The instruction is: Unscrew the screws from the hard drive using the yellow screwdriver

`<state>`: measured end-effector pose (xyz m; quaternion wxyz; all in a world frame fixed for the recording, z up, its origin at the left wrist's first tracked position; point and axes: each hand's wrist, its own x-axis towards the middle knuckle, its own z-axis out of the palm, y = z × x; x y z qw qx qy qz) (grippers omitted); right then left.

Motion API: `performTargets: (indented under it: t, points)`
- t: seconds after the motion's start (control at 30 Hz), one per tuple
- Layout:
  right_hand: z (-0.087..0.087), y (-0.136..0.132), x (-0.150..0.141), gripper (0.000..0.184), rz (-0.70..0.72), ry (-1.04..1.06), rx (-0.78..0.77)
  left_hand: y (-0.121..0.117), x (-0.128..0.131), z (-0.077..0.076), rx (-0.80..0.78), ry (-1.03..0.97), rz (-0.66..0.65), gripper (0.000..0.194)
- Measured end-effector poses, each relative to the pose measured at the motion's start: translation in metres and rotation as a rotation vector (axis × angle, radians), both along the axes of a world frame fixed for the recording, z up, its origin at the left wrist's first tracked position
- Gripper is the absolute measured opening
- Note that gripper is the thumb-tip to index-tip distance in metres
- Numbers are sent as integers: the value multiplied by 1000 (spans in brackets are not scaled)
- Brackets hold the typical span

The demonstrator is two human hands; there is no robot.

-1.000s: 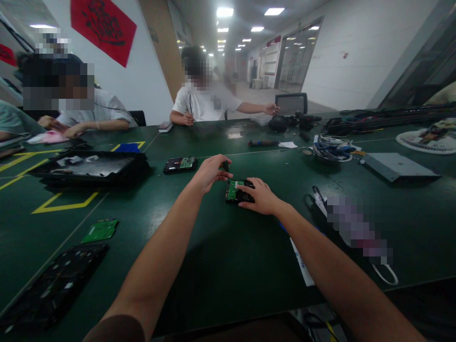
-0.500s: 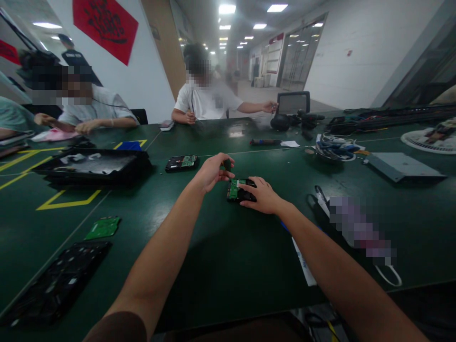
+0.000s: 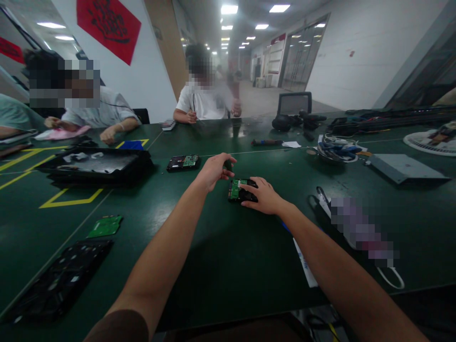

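Observation:
A hard drive [image 3: 234,191] lies on the green table, with its green circuit board facing up and a small white patch on it. My right hand [image 3: 262,194] grips its right part, thumb along the near edge and fingers over the top and far side. My left hand [image 3: 215,171] is raised just beyond the drive's left end, fingers curled. A small dark thing shows between its thumb and fingers, too hidden to name. Another hard drive [image 3: 183,162] lies to the left of that hand, board side up.
Nearer left are a loose green circuit board [image 3: 106,226] and black drives [image 3: 64,278] side by side. A black tray [image 3: 96,166] stands behind them. To the right are a pixelated strap-ended object [image 3: 359,230], a grey metal box [image 3: 408,167] and a bowl of cables [image 3: 337,149]. Two co-workers sit opposite.
My hands keep almost the same pose at the drive, and the view shifts slightly. The co-worker opposite has drawn an outstretched arm back in. The left co-worker's hand has moved towards the table.

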<state>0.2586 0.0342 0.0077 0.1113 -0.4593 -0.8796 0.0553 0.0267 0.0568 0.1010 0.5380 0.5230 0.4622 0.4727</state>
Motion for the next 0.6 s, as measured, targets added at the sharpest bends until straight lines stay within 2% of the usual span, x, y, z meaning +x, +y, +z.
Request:
performTargets:
  t: [0.23, 0.33, 0.43, 0.6]
  points:
    - [0, 0, -1, 76, 9, 3, 25, -4, 6, 0, -95, -129, -148, 26]
    - [0, 0, -1, 75, 12, 2, 21, -2, 4, 0, -84, -129, -99, 23]
    - [0, 0, 0, 76, 5, 1, 12, -1, 2, 1, -19, -42, -35, 23]
    - [-2, 1, 0, 76, 1, -4, 15, -6, 7, 3, -30, -27, -88, 26]
